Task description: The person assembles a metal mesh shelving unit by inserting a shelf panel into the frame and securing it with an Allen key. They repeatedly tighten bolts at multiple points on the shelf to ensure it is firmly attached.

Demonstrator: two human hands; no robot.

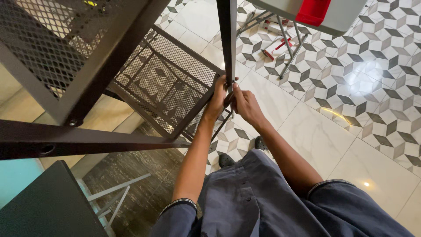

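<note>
A dark metal rack with mesh shelves stands in front of me. Its vertical post [227, 39] runs down from the top of the view to my hands. My left hand [218, 100] grips the corner where the lower mesh shelf [169, 83] meets the post. My right hand [244, 103] pinches at the post right beside it, fingertips touching the same joint. Whether a small part sits between the fingers is hidden. Both arms reach down from grey-blue sleeves.
An upper mesh shelf [48, 39] and a dark beam [87, 141] cross the left side. A folding table [333, 17] with a red box [313, 11] stands at the top right on patterned tile floor [372, 87]. A red and white carton [276, 47] lies under it.
</note>
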